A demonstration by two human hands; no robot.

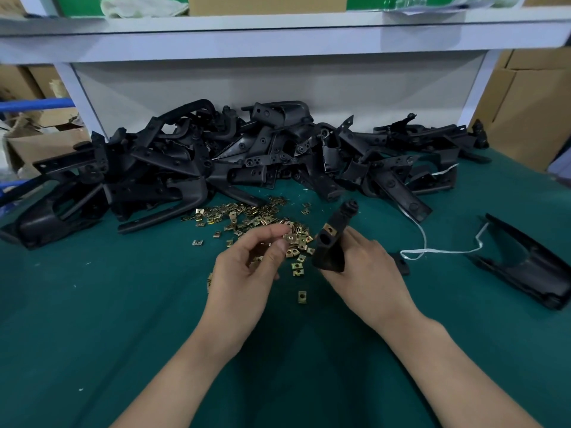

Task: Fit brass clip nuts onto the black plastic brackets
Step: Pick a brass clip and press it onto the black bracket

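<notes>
Pinching one brass clip nut (pixel 290 237) in left hand (pixel 244 273); right hand (pixel 367 267) grips black plastic bracket (pixel 328 253). I'd square the nut's mouth to the bracket edge and push straight.

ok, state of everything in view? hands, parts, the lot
left hand: pinches one clip nut over the loose ones
right hand: holds a bracket, raised off the mat
fitted nut: already seated on that bracket
loose nuts: scattered on the green mat
bracket pile: heaped at the back
black part: lying at right, untouched
white cord: slack on the mat
</notes>
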